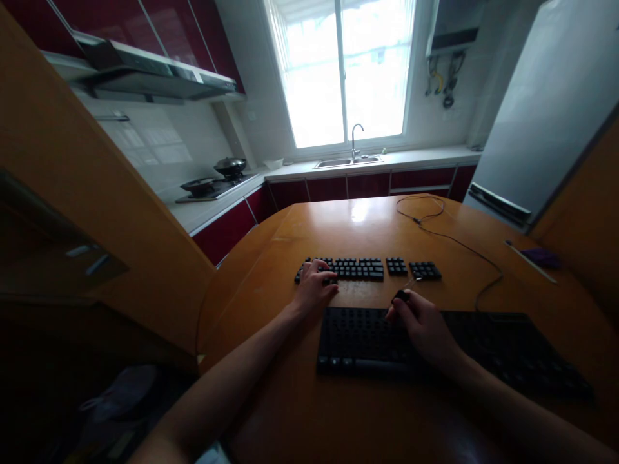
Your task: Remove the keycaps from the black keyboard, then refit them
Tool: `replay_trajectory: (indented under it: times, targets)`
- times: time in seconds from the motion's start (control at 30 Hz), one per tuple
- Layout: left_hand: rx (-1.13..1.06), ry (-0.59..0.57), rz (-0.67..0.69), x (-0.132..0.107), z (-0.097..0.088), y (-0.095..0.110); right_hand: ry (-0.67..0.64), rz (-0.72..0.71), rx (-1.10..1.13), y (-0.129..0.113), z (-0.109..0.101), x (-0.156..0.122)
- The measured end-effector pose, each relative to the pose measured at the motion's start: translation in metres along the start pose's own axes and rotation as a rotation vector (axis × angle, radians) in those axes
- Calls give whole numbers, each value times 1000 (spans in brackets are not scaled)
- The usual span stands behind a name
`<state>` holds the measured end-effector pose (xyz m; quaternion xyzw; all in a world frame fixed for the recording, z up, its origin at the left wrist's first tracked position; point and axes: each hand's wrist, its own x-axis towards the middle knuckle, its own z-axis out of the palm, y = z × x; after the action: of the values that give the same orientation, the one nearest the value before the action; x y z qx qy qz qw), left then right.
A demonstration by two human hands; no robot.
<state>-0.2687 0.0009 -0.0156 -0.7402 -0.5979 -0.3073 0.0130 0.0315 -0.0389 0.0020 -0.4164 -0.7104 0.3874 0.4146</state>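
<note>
My left hand [314, 283] rests at the left end of the loose black keycaps [358, 268], which lie in rows on the table. Its thumb and forefinger close around a dark keycap [330, 280]. Below, a black keyboard [360, 335] lies flat, its upper left part stripped of caps while several remain along the bottom row. Over its upper edge, my right hand [425, 325] grips a keycap puller [401, 296] by its black handle, the thin wire loops pointing up and away. My right hand and forearm hide the keyboard's middle.
A thin cable [454, 240] runs from the keyboard and loops across the wooden table [329, 225]. At the right lie a white stick [532, 263] and a purple cloth-like item [541, 256]. Beyond are a counter with a sink [333, 164], a stove [217, 188] and a fridge [546, 109].
</note>
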Motion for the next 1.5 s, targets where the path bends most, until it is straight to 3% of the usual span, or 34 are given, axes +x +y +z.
replay_trajectory:
  times: [0.73,0.83,0.97,1.07,1.27,1.4,1.5]
  targets:
    - [43,45,-106,3,4,-5,3,-29,-9,0,-8,2]
    - [39,63,-85,3,1,-2,-82,-65,-63,-1,-15,4]
    - [-29,84,23,1,-4,15,-301,-123,-118,-3,-25,4]
    - [-145,2,155,-6,-8,36,-415,-145,-156,-5,-29,3]
    - [-324,-324,385,-22,-19,76,-626,-232,-182,-11,-35,1]
    - [-359,-458,420,-31,-19,96,-693,-288,-223,-18,-40,0]
    - [-370,-493,398,-37,-11,110,-646,-286,-282,-18,-37,0]
